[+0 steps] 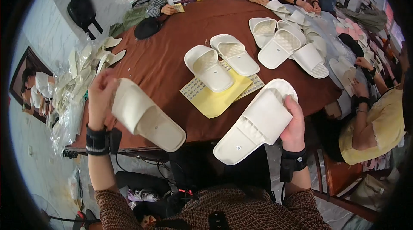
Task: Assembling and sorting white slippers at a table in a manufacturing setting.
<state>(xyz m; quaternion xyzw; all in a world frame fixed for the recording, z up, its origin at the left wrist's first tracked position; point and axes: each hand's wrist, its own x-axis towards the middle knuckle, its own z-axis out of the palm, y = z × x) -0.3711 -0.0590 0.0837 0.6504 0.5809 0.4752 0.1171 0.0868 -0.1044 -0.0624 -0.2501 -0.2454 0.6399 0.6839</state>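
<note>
My left hand [104, 88] is closed on the toe end of a cream slide slipper [146, 116], tilted with its heel toward the lower right. In my right hand [294, 120] is another white slide slipper [262, 120], gripped at the side of its strap, heel toward the lower left. Both are held above the near table edge. Each insole bears a small printed mark. Between and beyond my hands, a pair of white slippers [209, 68] [235, 55] lies partly on yellow sticker sheets [219, 96].
A brown cloth covers the table [167, 45]. More white slippers [282, 47] are heaped at the far right. Bagged slippers [73, 88] stand at the left edge, near a black round object [147, 28]. Co-workers sit across, and one in yellow [370, 122] sits to my right.
</note>
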